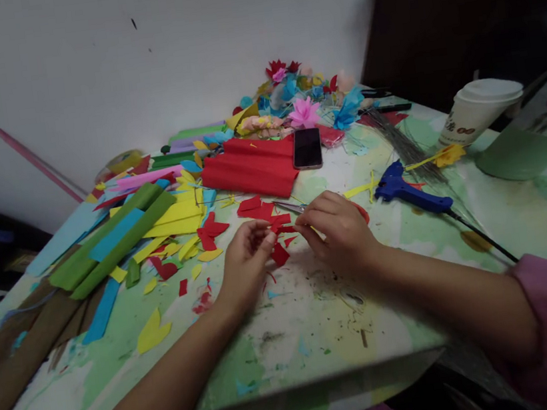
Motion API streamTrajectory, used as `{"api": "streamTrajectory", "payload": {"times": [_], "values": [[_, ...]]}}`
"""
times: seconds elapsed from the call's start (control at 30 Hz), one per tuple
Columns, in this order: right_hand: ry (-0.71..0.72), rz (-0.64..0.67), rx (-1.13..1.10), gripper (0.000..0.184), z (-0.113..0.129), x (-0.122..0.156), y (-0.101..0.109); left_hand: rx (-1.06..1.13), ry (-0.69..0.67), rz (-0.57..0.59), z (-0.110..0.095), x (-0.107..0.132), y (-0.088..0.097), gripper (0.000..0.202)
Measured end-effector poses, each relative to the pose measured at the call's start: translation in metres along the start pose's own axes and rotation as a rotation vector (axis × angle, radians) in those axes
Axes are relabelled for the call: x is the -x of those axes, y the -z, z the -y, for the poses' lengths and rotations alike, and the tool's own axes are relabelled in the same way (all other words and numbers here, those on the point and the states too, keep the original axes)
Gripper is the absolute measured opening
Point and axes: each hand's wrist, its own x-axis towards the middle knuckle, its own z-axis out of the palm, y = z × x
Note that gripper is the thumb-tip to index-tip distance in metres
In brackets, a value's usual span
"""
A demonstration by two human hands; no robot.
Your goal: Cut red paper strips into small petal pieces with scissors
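Above the middle of the table, my left hand (246,257) is closed, thumb against fingertips, at a small piece of red crepe paper (281,220). The fingertips of my right hand (341,231) pinch the other end of the same piece. Metal scissors (288,207) lie just behind, their handle partly hidden by my right hand. More red paper pieces (252,208) surround the fingertips, and a red cut petal shape (212,231) rests to the left. Beneath my hands are small red scraps (280,254).
A blue glue gun (410,192) lies on the right near thin wires (403,141) and a lidded paper cup (480,112). Behind stand a red crepe roll (248,168), a phone (306,149) and paper flowers (304,113). Green rolls (122,242) and yellow sheets (177,216) fill the left.
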Motion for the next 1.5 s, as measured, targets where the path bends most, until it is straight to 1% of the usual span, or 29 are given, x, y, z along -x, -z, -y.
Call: {"api": "streamTrajectory", "payload": {"times": [0.07,0.13,0.2,0.27,0.33,0.37,0.43,0.53,0.73,0.83,0.93,1.07,1.17,1.33,1.43,1.5], "values": [[0.040,-0.005,0.019,0.021,0.002,0.000,0.001,0.246,0.165,0.074,-0.003,0.005,-0.006,0.025],[0.116,0.007,0.022,0.021,0.004,0.001,0.000,0.397,0.265,0.109,-0.004,0.007,-0.010,0.029],[0.200,0.031,0.012,0.023,0.008,0.002,-0.002,0.478,0.325,0.111,-0.004,0.008,-0.010,0.035],[0.268,0.059,-0.001,0.024,0.011,0.004,-0.004,0.511,0.353,0.100,-0.003,0.008,-0.009,0.038],[0.287,0.092,-0.019,0.022,0.013,0.005,-0.005,0.527,0.360,0.102,-0.003,0.008,-0.007,0.039],[0.271,0.115,-0.033,0.018,0.013,0.006,-0.005,0.530,0.361,0.106,-0.002,0.008,-0.006,0.040],[0.192,0.168,-0.071,0.009,0.013,0.007,-0.005,0.522,0.358,0.119,-0.002,0.008,-0.004,0.041],[0.046,0.218,-0.148,0.007,0.011,0.008,-0.005,0.484,0.350,0.122,-0.002,0.007,-0.003,0.039],[-0.117,0.206,-0.463,0.003,0.005,0.008,-0.009,0.475,0.356,0.151,-0.002,0.006,-0.004,0.037],[-0.196,0.207,-0.576,0.003,0.004,0.008,-0.011,0.465,0.365,0.158,-0.002,0.007,-0.005,0.038],[-0.270,0.196,-0.651,0.002,0.005,0.008,-0.013,0.445,0.336,0.169,-0.001,0.008,-0.005,0.039],[-0.349,0.187,-0.666,0.001,0.006,0.009,-0.012,0.411,0.281,0.190,-0.001,0.010,-0.005,0.038],[-0.347,0.235,-0.699,0.004,0.007,0.009,-0.011,0.416,0.281,0.186,-0.001,0.010,-0.005,0.038],[-0.222,0.222,-0.674,0.008,0.006,0.009,-0.011,0.439,0.311,0.178,0.001,0.009,-0.005,0.039],[-0.211,0.232,-0.656,0.009,0.007,0.009,-0.011,0.406,0.312,0.178,0.002,0.008,-0.004,0.040],[-0.229,0.238,-0.654,0.009,0.008,0.009,-0.010,0.384,0.310,0.181,0.002,0.008,-0.003,0.040]]}}
